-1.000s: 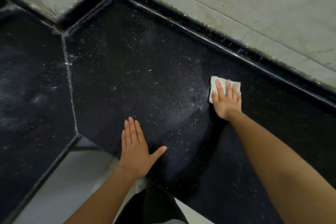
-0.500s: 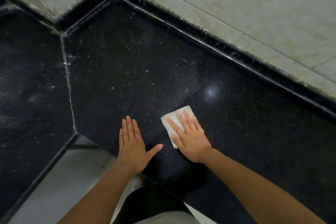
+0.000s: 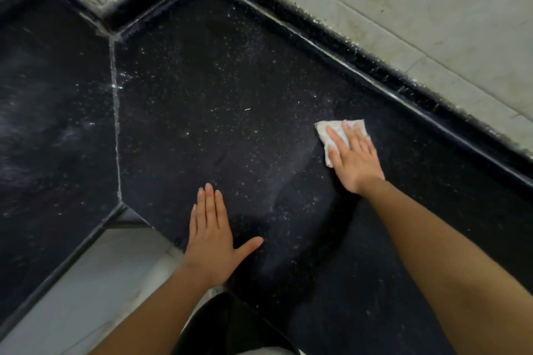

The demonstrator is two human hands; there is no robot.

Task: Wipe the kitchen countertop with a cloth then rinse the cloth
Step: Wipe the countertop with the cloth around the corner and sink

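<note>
Right hand (image 3: 356,158) lay flat on the small white folded cloth (image 3: 326,131), fingers straight, pressing it onto the black speckled stone worktop (image 3: 216,95). It was neither gripping nor clenched. The cloth sat on the right part of the main slab, near the back edge and just short of the raised black strip (image 3: 375,66) under the pale tiled wall (image 3: 403,8). Its left and far edges showed past the fingers; the rest was hidden under the palm.

Left hand (image 3: 212,239) was flat too, fingers together and thumb out. It rested on the worktop beside the front edge, near the angled front corner, holding nothing and well apart from the cloth.

Progress, my read: mid-wipe.
- The slab right of the cloth and towards the front looked darker and cleaner, so probably done.
- A faint pale streak (image 3: 288,179) ran between the hands, likely the edge of the wiped area.
- White specks lay thick over the middle and back corner of the slab and along the pale seam (image 3: 115,124).
- The left slab (image 3: 43,124) looked smeared and hazy, so not done.

Left to do: the centre, back corner and left slab, then the rinse. No sink or tap was in view, and with the cloth on the worktop the rinse had not started.
</note>
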